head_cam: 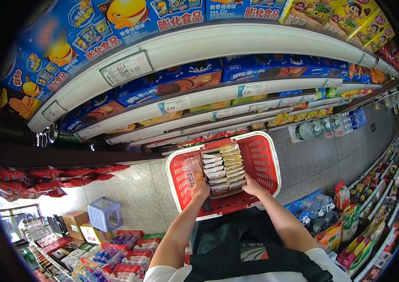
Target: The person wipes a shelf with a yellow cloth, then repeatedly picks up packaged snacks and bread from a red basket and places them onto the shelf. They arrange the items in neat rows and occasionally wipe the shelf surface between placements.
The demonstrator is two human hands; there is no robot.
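Both hands reach into a red plastic shopping basket [260,155] with a white rim, at the person's front. Between them is an open-topped box of small wrapped snack packets [224,169], standing in rows. My left hand [200,190] grips the box's left side, its fingers partly hidden. My right hand [252,185] holds the box's right side, with fingertips beside the packets. A clear plastic food package [193,170] with writing lies in the basket, left of the box and touching or close to my left hand. A dark flat item shows below my left hand.
Ahead are store shelves [234,37] with blue Oreo boxes [171,84] and bagged snacks. Large water bottles [319,127] stand on the floor at right. A light purple plastic stool [105,214], cartons [76,224] and wrapped packs [127,273] are at lower left. Stocked shelves [384,225] line the right.
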